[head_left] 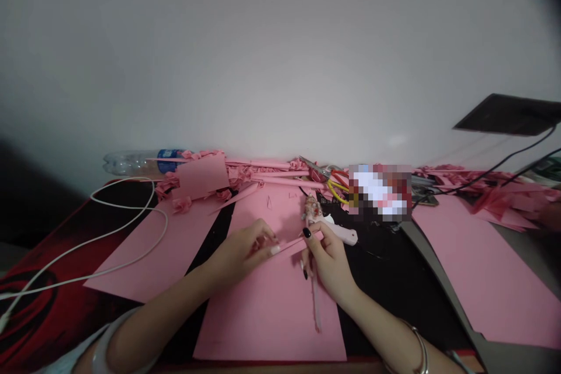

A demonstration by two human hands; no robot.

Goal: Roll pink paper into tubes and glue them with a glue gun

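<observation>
Folding or rolling seems under way, needing even pressure next: the left hand (241, 249) and right hand (329, 260) both pinch a narrow pink paper strip (291, 246) over a large rectangular pink paper sheet (267, 321)

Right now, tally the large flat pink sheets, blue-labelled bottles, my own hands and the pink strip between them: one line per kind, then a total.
Large pink sheets: 3 (left sheet, middle sheet, right sheet)
Blue-labelled bottle: 1
Hands: 2 (left hand, right hand)
Pink strip: 1
Total: 7
</observation>
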